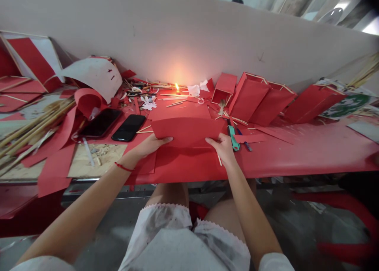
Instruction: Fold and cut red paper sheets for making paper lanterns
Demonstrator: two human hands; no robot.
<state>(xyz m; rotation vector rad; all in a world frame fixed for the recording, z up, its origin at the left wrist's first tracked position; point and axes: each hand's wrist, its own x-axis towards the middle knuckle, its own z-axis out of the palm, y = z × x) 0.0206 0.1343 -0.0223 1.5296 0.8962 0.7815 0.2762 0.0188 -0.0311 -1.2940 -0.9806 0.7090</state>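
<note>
Between my two hands is a sheet of red paper [188,132], raised a little over the red-covered table and bowed along its far edge. My left hand [152,144] pinches its left side, thumb on top. The right side is gripped by my right hand [221,146], thumb on top as well; the fingers beneath are hidden. Close to my right hand lies a teal utility knife [233,138] beside a dark blue pen-like tool [248,145]. A black phone [128,128] rests near my left hand. Beyond the sheet, thin wooden sticks [177,104] are scattered.
A lit candle [177,90] burns at the back near the wall. Red paper boxes with stick frames [248,97] lean to the right. On the left are a second phone [100,123], long bamboo sticks [32,127], curled red paper [89,101] and a white curved sheet [96,75].
</note>
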